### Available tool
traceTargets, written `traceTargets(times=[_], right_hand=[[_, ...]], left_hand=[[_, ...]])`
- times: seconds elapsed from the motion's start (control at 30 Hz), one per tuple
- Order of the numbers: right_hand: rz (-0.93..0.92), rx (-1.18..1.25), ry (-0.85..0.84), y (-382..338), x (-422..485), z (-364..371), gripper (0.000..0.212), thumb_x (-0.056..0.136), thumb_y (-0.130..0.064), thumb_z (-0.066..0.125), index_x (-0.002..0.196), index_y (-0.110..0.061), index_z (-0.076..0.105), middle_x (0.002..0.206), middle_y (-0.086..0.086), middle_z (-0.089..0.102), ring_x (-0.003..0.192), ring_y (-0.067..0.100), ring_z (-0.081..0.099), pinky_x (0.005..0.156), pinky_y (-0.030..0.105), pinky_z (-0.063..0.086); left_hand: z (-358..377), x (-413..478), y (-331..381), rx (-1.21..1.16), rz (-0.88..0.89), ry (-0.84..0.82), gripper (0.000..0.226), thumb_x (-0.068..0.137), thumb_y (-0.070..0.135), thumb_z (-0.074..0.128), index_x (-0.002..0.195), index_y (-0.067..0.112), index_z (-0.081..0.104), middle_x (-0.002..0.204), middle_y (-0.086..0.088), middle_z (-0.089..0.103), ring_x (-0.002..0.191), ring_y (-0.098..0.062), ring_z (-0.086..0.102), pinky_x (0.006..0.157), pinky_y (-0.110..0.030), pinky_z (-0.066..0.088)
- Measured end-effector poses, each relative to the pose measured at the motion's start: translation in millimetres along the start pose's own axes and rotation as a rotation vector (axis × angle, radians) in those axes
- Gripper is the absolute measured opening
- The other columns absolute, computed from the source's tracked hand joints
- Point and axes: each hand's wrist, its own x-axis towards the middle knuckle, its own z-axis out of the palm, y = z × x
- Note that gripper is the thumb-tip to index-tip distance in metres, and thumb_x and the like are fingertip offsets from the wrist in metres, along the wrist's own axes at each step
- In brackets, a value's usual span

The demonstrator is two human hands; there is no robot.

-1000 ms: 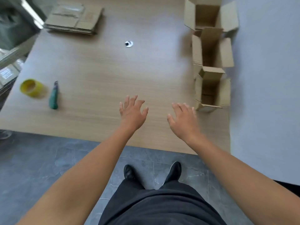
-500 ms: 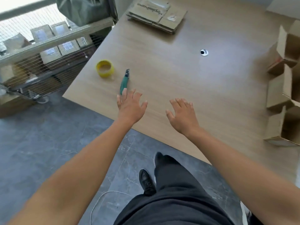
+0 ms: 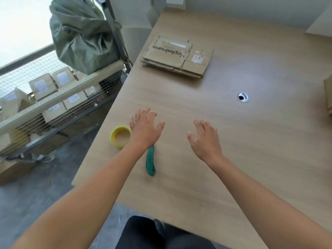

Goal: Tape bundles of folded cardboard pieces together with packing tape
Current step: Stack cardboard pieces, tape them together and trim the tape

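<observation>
Green plastic marks your landmark: the utility knife [image 3: 150,164] lies flat on the pale wood-grain surface [image 3: 233,159], its far end hidden under your left wrist. Your left hand [image 3: 144,129] is just beyond the knife, palm down. Its fingers [image 3: 142,114] are straight and spread, holding nothing; whether they touch the surface cannot be told from this view.

Just left of the knife's far end, the yellow packing tape roll [image 3: 119,136] lies flat near the surface's left edge, right beside your left hand. Contact between the two cannot be told.

Your right hand [image 3: 204,139] is off to the right of the knife and apart from it, palm down. Its fingers [image 3: 203,125] are loosely spread and empty.

Farther beyond the knife and to its right sits a round cable hole [image 3: 243,97]. Farthest beyond the knife, the folded cardboard pieces [image 3: 177,57] lie in one flat stack. The top piece carries dark lettering and a pale label, and the stack is well apart from both your hands.

Left of the knife, off the surface, a wire cart [image 3: 53,112] holds labelled boxes. A green sack [image 3: 82,36] rises beyond it.
</observation>
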Motion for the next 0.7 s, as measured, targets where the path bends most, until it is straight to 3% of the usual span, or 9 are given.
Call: traceTargets(times=[0.33,0.5,0.7], right_hand=[[0.080,-0.050,0.091,-34.4,182.6,-23.7,0.069,0.102,-0.055,0.040,0.161,-0.022,0.024,0.168,0.006,0.018,0.157,0.023,0.007,0.127,0.044,0.003],[0.147,-0.095,0.139,-38.6,282.6,-32.8,0.068,0.102,-0.053,0.040,0.160,-0.020,0.025,0.168,0.008,0.016,0.156,0.025,0.007,0.128,0.044,0.007],[0.390,-0.061,0.200,-17.3,361.4,-26.9,0.061,0.099,-0.049,0.048,0.150,-0.020,0.031,0.149,0.019,0.033,0.134,0.041,0.042,0.112,0.049,0.039]], left_hand=[[-28.7,240.9,-0.5,-0.047,0.126,-0.006,0.061,0.097,0.062,0.043,0.146,0.025,0.044,0.165,-0.002,0.019,0.154,-0.025,0.001,0.123,-0.051,-0.001],[-34.5,359.9,-1.4,0.009,0.138,-0.021,0.078,0.094,0.072,0.037,0.154,0.022,0.031,0.167,-0.008,0.011,0.155,-0.028,0.000,0.123,-0.051,0.003],[-27.3,435.0,-7.3,0.028,0.145,-0.061,0.087,0.089,0.073,0.048,0.153,0.016,0.032,0.163,-0.011,0.020,0.149,-0.034,0.018,0.120,-0.054,0.019]])
